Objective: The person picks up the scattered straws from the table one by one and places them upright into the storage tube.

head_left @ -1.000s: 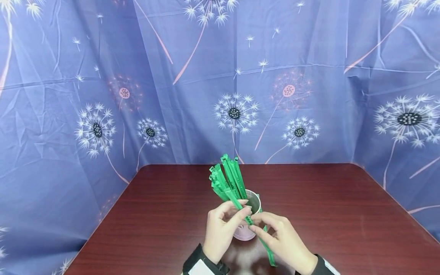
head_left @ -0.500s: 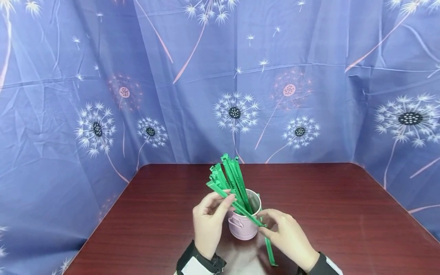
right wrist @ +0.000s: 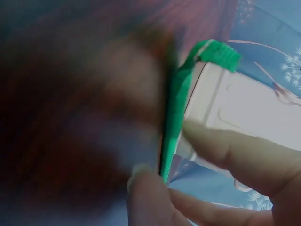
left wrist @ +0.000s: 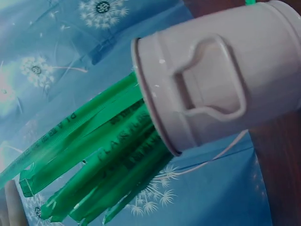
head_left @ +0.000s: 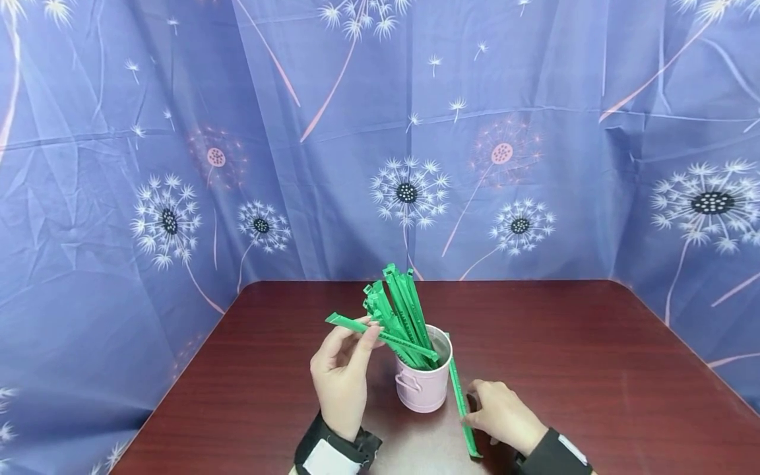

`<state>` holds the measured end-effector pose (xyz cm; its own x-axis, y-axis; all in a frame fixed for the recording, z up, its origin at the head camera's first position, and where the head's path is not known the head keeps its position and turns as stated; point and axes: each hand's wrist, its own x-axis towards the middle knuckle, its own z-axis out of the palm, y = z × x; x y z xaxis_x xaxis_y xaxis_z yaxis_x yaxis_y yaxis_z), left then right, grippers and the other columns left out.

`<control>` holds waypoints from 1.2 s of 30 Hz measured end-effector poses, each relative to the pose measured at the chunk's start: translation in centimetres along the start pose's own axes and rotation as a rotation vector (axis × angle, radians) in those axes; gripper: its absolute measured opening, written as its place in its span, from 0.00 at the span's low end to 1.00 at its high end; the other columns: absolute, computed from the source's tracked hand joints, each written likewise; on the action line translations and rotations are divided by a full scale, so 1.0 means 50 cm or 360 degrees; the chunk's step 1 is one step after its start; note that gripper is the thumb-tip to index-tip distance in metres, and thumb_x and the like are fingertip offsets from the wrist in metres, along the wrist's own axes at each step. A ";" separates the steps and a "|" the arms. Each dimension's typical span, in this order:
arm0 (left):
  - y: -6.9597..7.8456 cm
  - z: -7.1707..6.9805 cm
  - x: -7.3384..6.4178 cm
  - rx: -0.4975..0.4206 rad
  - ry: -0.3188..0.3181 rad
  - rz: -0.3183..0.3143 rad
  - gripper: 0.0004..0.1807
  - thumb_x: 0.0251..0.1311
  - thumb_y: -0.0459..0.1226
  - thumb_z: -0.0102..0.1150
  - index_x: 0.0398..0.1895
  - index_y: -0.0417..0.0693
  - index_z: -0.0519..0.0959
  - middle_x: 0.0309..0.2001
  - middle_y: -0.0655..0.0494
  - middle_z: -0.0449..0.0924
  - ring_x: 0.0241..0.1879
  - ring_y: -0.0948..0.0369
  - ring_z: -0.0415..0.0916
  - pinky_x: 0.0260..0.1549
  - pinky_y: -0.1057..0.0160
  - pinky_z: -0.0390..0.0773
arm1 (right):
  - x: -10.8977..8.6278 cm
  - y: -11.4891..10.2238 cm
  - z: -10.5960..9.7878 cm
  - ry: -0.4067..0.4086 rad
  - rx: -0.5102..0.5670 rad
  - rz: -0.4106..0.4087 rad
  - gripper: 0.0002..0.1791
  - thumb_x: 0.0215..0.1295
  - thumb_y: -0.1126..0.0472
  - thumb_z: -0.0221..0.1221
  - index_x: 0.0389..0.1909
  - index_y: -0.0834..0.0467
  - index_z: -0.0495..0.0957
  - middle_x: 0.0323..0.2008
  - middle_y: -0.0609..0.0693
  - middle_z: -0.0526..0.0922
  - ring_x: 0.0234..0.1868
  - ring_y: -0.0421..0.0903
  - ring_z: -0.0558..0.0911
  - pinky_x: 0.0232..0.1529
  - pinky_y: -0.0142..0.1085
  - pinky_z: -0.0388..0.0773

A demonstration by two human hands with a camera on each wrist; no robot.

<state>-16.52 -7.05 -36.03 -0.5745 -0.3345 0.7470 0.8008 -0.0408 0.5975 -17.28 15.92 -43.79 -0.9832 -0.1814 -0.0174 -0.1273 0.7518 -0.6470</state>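
A small pink bucket (head_left: 423, 390) with a looped side handle stands on the table. Out of it fans a bundle of slim green printed stick packets (head_left: 396, 315), close up in the left wrist view. Left of the bucket my left hand (head_left: 340, 381) pinches one green stick packet (head_left: 410, 344), whose far end overlaps the bucket's mouth. Another long green stick packet (head_left: 460, 390) lies on the table along the bucket's right side. My right hand (head_left: 506, 414) is low beside it; in the right wrist view thumb and finger flank this packet (right wrist: 176, 108), fingertips right at its edges.
The dark red wooden table (head_left: 594, 369) extends on both sides of the bucket. Behind it and along both sides hangs a blue curtain (head_left: 332, 218) with a dandelion pattern. A black band (head_left: 341, 448) is on the left wrist.
My left hand has drawn its packet leftward, tilting it flatter. The right hand has let go of that packet's lower end and moved down to the one on the table.
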 end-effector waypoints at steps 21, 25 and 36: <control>-0.074 0.010 -0.049 0.0713 -0.0359 -0.0013 0.08 0.55 0.43 0.70 0.28 0.49 0.89 0.30 0.64 0.89 0.23 0.72 0.77 0.22 0.74 0.77 | -0.004 0.012 -0.015 -0.0067 0.0047 0.0180 0.11 0.47 0.68 0.69 0.25 0.62 0.74 0.20 0.52 0.75 0.09 0.45 0.76 0.12 0.38 0.79; -0.080 0.008 -0.052 0.0760 -0.0359 -0.0017 0.08 0.55 0.43 0.70 0.26 0.50 0.88 0.29 0.65 0.88 0.23 0.72 0.76 0.21 0.74 0.76 | -0.005 0.007 -0.021 -0.0055 0.0123 0.0225 0.09 0.51 0.68 0.67 0.30 0.64 0.76 0.23 0.53 0.77 0.09 0.46 0.77 0.11 0.39 0.80; -0.081 -0.002 -0.051 0.0850 -0.0364 -0.0238 0.13 0.53 0.47 0.71 0.26 0.47 0.85 0.23 0.63 0.84 0.22 0.72 0.78 0.20 0.71 0.81 | -0.015 -0.051 -0.038 0.0418 0.0370 0.0013 0.08 0.52 0.70 0.63 0.35 0.63 0.78 0.21 0.48 0.79 0.14 0.45 0.79 0.16 0.34 0.81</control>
<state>-18.30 -6.11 -40.38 -0.7437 -0.1478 0.6519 0.5466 0.4269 0.7204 -16.46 15.35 -40.69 -0.9880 0.0163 0.1537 -0.1156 0.5824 -0.8046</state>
